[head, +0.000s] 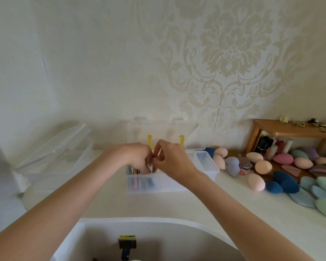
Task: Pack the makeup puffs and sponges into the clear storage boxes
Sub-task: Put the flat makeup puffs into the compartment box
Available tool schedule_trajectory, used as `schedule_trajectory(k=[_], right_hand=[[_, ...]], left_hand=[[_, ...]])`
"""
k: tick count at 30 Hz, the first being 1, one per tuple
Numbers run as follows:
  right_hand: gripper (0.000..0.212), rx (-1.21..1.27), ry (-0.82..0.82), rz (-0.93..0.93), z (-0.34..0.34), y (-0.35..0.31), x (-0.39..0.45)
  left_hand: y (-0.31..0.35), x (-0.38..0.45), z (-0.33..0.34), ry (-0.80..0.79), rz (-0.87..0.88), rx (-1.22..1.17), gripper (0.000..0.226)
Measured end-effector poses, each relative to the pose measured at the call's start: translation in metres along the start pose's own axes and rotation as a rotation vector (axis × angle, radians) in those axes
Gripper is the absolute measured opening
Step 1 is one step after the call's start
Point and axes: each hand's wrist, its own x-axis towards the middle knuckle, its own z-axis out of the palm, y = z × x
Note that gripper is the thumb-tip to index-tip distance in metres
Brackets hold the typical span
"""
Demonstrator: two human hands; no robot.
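Few flat puffs (139,171) stand on edge in my open clear box (158,183); most sponges (282,178) lie loose on the counter (177,204) to its right. My left hand (137,157) and right hand (169,159) have fingers curled over the box, pinching something too small to identify. The second clear box (55,157), at left, looks empty.

Soft, even daylight, faint shadows, slight overall blur, wide-angle bending at edges.

Left hand (137,157) and right hand (172,161): bare. Both forearms uncovered throughout their visible length; sleeves, jewellery, markings none.
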Motion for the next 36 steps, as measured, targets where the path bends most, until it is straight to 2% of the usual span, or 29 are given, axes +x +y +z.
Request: schedule_trajectory(k=[3,6,10,18,20,22,25,27,30,33,36], right_hand=[[0.023,-0.083,-0.021,0.002,0.006,-0.003,0.000],[0.022,-0.133,-0.076,-0.001,0.009,-0.003,0.001],[0.023,-0.151,-0.172,0.018,0.009,0.003,0.004],[0.033,-0.235,-0.196,0.043,0.009,-0.005,0.004],[0.035,-0.145,-0.137,0.041,-0.007,-0.002,0.005],[0.033,-0.116,0.021,0.087,-0.032,0.009,0.007],[0.032,-0.129,0.239,0.256,-0.074,0.049,0.013],[0.029,-0.150,0.277,0.385,-0.090,0.084,0.015],[0.024,-0.261,0.105,0.496,-0.088,0.124,0.016],[0.028,-0.393,-0.135,0.470,-0.068,0.140,0.017],[0.035,-0.474,-0.180,0.493,-0.053,0.150,0.022]], left_hand=[[0.001,0.003,0.002,0.017,-0.020,0.041,0.012],[-0.002,0.003,0.004,0.042,-0.027,-0.019,0.026],[-0.002,0.001,0.007,0.060,-0.009,-0.093,0.030],[0.007,-0.001,-0.002,0.205,-0.017,-0.105,0.027],[0.007,-0.003,-0.011,0.251,0.018,-0.151,0.028],[0.008,-0.003,-0.017,0.276,0.046,-0.221,0.030],[0.012,0.003,-0.018,0.263,0.082,-0.243,0.025],[0.016,0.009,-0.015,0.215,0.102,-0.242,0.026],[0.018,0.019,-0.008,0.117,0.086,-0.183,0.034],[0.016,0.022,-0.004,0.058,0.050,-0.130,0.043],[0.009,0.019,-0.004,0.045,0.016,-0.117,0.047]])
